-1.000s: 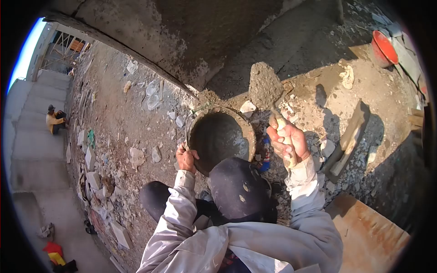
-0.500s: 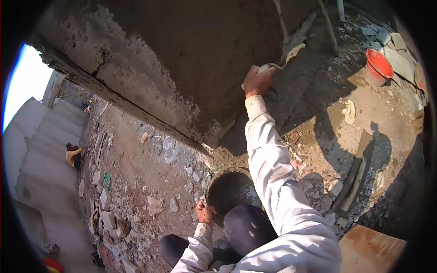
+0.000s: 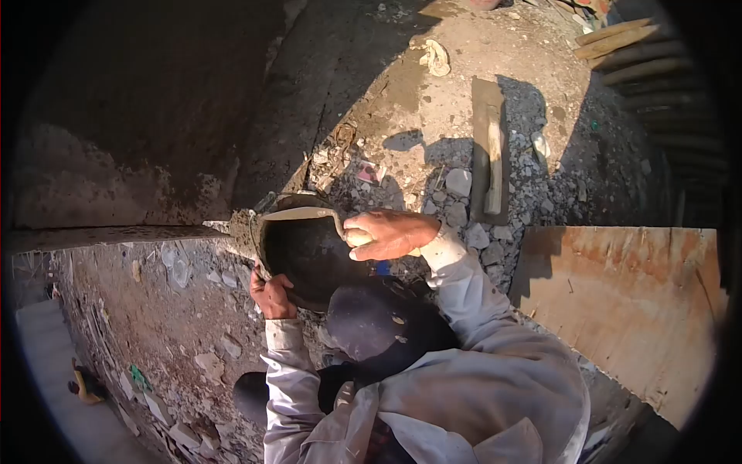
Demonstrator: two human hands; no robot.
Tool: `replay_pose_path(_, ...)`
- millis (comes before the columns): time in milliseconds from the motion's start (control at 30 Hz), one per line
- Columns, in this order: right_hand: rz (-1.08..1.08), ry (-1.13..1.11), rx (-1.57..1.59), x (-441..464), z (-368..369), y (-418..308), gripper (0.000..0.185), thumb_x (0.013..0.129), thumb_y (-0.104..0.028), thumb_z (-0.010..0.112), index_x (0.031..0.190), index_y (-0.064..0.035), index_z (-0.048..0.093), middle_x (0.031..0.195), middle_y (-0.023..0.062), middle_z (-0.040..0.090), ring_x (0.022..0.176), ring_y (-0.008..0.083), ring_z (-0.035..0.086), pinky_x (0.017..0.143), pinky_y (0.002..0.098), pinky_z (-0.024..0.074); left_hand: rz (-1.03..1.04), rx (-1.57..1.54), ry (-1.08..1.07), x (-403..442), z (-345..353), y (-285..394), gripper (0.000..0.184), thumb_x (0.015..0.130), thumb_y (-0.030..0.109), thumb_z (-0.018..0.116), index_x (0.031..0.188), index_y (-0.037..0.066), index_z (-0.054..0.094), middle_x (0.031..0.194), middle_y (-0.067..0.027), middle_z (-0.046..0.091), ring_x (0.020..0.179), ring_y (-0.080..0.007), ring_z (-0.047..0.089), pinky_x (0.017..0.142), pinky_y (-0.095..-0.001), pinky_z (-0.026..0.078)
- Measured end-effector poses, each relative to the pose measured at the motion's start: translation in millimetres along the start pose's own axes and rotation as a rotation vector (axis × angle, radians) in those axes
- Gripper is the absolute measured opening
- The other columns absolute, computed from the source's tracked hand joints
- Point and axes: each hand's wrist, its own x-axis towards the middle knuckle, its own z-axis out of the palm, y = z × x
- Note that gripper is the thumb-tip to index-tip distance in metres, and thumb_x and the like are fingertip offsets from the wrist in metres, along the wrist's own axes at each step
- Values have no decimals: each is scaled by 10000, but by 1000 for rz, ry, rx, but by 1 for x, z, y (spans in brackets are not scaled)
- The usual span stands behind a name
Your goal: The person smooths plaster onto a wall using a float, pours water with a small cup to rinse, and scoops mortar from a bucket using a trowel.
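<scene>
My right hand (image 3: 394,234) is wrapped around the pale handle of a trowel (image 3: 303,213). The trowel's blade lies over the far rim of a dark bucket (image 3: 313,267), pointing left. With closed fingers, my left hand (image 3: 272,294) grips the near-left side of the bucket's rim. Wet-looking mortar (image 3: 243,232) coats the outside and edge there. Inside, the bucket is in deep shade, so its contents are hard to make out. My dark-trousered knee (image 3: 371,321) is close against its near side.
A partly plastered wall (image 3: 116,170) rises at the left. To the right, a long plastering float (image 3: 495,158) lies on rubble, with a plywood sheet (image 3: 618,301) nearer me. Wooden poles (image 3: 626,39) are at upper right. Another person (image 3: 86,393) is far off at lower left.
My right hand has brought the trowel down from the wall to the bucket. My view has turned right and downward. My left hand stays on the rim.
</scene>
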Motion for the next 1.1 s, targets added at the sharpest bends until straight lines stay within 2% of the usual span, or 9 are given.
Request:
replay_pose_path(167, 177, 309, 10, -52, 10, 32, 402, 942, -371, 595, 995, 27, 617, 936, 217, 658, 872, 406, 640, 767, 439, 494, 47, -6, -150, 8, 79, 32, 520, 643, -118, 440, 1108, -13, 649, 951, -76, 680, 708, -166, 597, 476, -241, 435)
replay_pose_path(300, 623, 1306, -590, -101, -50, 127, 310, 889, -121, 606, 1162, 16, 559, 1043, 250, 607, 942, 429, 599, 806, 478, 486, -32, -223, -310, 7, 112, 15, 379, 720, -6, 563, 1092, -72, 593, 727, -43, 598, 592, -126, 494, 589, -243, 417)
replay_pose_path(333, 574, 1310, -806, -134, -54, 204, 427, 847, -129, 640, 1212, 44, 503, 1088, 270, 556, 992, 434, 575, 833, 490, 473, 23, -311, -328, -5, 122, 19, 466, 763, 19, 543, 1214, -92, 509, 680, -68, 591, 588, -137, 527, 591, -247, 425)
replay_pose_path(400, 1231, 1165, -671, -176, -64, 311, 753, 812, -279, 735, 1374, 54, 359, 1235, 270, 523, 1080, 452, 582, 931, 480, 494, -191, -312, -190, -5, 140, -11, 554, 757, -22, 503, 1299, -112, 432, 655, -94, 576, 570, -157, 552, 521, -264, 420)
replay_pose_path(433, 1410, 1002, -418, -161, -68, 242, 846, 818, -328, 742, 1434, 51, 304, 1332, 289, 487, 1185, 459, 554, 1020, 460, 472, -145, -353, -140, -9, 148, -30, 522, 735, -75, 460, 1256, -87, 491, 637, -68, 559, 500, -134, 516, 501, -259, 410)
replay_pose_path(467, 1440, 771, -455, -181, -65, 307, 895, 807, -366, 753, 1448, 50, 286, 1379, 318, 462, 1266, 430, 517, 1052, 453, 454, -78, -216, -150, 2, 147, -82, 493, 718, -100, 503, 1211, -86, 494, 680, -72, 579, 528, -136, 533, 493, -270, 419)
replay_pose_path(633, 1308, 773, -608, -180, -95, 336, 710, 906, -321, 635, 1424, 58, 331, 1291, 329, 554, 1191, 466, 554, 1016, 492, 449, -305, 15, -366, -11, 61, -59, 546, 787, 72, 783, 1224, -27, 471, 1033, -117, 609, 1019, -235, 633, 852, -345, 509)
replay_pose_path(767, 843, 1153, -779, -157, -141, 200, 540, 961, -344, 565, 1312, 45, 436, 1152, 364, 598, 1056, 499, 594, 896, 542, 469, 25, 135, -174, 13, -27, 66, 461, 852, -4, 623, 1279, -27, 450, 1299, -158, 501, 1278, -334, 498, 999, -425, 489)
replay_pose_path(1100, 101, 1357, -211, 98, -103, -110, 565, 892, -321, 627, 1309, 32, 484, 1085, 260, 665, 994, 380, 646, 862, 421, 474, 193, -243, 80, -31, -216, 172, 356, 851, 64, 651, 1185, -17, 562, 1292, -141, 598, 1246, -268, 557, 1065, -390, 429)
